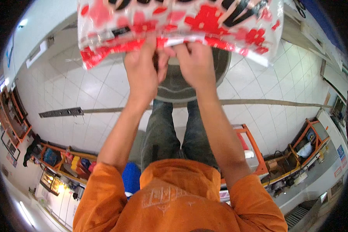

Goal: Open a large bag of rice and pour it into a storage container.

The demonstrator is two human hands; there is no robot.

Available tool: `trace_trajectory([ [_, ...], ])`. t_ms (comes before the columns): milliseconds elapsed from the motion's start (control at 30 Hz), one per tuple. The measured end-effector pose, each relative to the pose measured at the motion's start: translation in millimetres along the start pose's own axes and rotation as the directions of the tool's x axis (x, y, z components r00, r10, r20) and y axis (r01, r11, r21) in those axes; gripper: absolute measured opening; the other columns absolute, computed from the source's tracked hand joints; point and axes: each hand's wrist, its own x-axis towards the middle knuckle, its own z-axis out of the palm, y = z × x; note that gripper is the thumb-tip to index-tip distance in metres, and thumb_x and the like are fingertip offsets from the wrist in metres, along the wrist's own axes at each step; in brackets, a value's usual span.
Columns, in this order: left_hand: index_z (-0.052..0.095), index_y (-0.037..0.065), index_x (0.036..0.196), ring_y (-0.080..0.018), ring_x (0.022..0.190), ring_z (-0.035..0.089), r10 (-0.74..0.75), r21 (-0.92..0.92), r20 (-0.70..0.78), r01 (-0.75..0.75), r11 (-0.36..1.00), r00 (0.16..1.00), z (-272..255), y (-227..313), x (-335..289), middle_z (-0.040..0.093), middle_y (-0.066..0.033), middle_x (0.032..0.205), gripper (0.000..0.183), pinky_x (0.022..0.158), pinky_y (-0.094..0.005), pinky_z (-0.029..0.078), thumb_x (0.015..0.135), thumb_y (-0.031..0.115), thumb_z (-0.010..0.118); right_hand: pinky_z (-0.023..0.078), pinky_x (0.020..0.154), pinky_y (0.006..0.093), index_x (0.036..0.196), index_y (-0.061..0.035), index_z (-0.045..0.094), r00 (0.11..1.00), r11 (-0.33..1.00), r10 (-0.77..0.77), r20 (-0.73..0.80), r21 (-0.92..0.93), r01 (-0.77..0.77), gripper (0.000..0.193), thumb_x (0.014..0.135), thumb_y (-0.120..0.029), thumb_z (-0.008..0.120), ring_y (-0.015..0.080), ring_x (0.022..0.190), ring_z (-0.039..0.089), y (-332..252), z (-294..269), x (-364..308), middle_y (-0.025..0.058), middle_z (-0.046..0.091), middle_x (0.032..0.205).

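Observation:
A large white plastic bag (205, 21) printed with red and pink flowers and black lettering spans the top of the head view. My left hand (143, 69) grips the bag's near edge, fingers curled around the plastic. Close beside it, my right hand (197, 65) pinches the same edge, slightly to the right. The two hands are nearly touching. Whether the edge is torn or sealed between them cannot be made out, and the bag's far end lies outside the picture. Beneath the hands stands a round dark grey tub (174, 89), partly hidden by the bag and my hands.
A long narrow strip (259, 102) crosses the white tiled floor (96, 85) in front of my legs. Behind me are an orange-framed rack (255, 149), a blue container (131, 178) and a low shelf (75, 164) with assorted goods. More orange-edged shelving (290, 162) stands at the right.

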Motion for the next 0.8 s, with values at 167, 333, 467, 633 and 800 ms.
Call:
trace_trajectory([
  [167, 0.063, -0.001, 0.075, -0.0067, 0.038, 0.034, 0.017, -0.091, 0.039, -0.013, 0.996, 0.999, -2.0, -6.8, -6.6, 0.045, 0.0005, 0.055, 0.051, 0.037, -0.0229, 0.024, 0.105, 0.035, 0.042, 0.040, 0.055, 0.0273, 0.082, 0.0037, 0.065, 0.995, 0.926, 0.085, -0.056, 0.372, -0.058, 0.016, 0.091, -0.010, 0.063, 0.0078, 0.061, 0.049, 12.5, -0.9, -27.6, 0.0050, 0.058, 0.064],
  [333, 0.064, -0.004, 0.074, -0.0073, 0.038, 0.037, 0.010, -0.088, 0.047, -0.006, 0.996, 0.999, -1.5, 1.3, -7.0, 0.047, -0.0013, 0.054, 0.053, 0.037, -0.0227, 0.027, 0.105, 0.033, 0.040, 0.037, 0.050, 0.0298, 0.074, 0.0025, 0.059, 1.000, 0.981, -0.027, -0.007, 0.193, 0.028, 0.021, 0.091, -0.010, 0.065, 0.0090, 0.057, 0.044, 26.9, 8.7, -28.3, 0.0025, 0.051, 0.060],
  [467, 0.065, -0.005, 0.073, -0.0077, 0.037, 0.038, -0.030, -0.107, 0.047, 0.034, 0.994, 0.998, -0.1, 6.3, -6.1, 0.047, -0.0019, 0.054, 0.054, 0.037, -0.0226, 0.027, 0.105, 0.031, 0.040, 0.034, 0.051, 0.0299, 0.072, 0.0019, 0.053, 0.998, 0.990, -0.022, -0.058, 0.140, 0.030, 0.026, 0.091, -0.010, 0.065, 0.0095, 0.058, 0.040, 58.8, 12.5, -62.0, 0.0015, 0.043, 0.059],
  [633, 0.065, -0.007, 0.075, -0.0081, 0.038, 0.040, 0.020, -0.081, 0.053, -0.015, 0.997, 0.998, -0.6, 5.1, -2.1, 0.048, -0.0022, 0.055, 0.054, 0.037, -0.0222, 0.028, 0.105, 0.030, 0.040, 0.031, 0.057, 0.0263, 0.072, 0.0001, 0.044, 0.966, 0.892, 0.257, 0.015, 0.381, -0.243, 0.030, 0.097, -0.011, 0.059, 0.0085, 0.063, 0.035, 100.0, -12.6, -122.8, -0.0011, 0.037, 0.067],
  [800, 0.064, -0.007, 0.075, -0.0081, 0.041, 0.041, 0.063, -0.073, 0.063, -0.059, 0.996, 0.996, -2.2, 0.0, 0.3, 0.049, -0.0028, 0.057, 0.054, 0.037, -0.0225, 0.029, 0.105, 0.031, 0.040, 0.031, 0.060, 0.0261, 0.072, -0.0006, 0.043, 0.926, 0.885, 0.377, 0.001, 0.296, -0.360, 0.033, 0.099, -0.014, 0.058, 0.0089, 0.066, 0.036, 136.6, -28.2, -180.0, -0.0018, 0.039, 0.069],
])
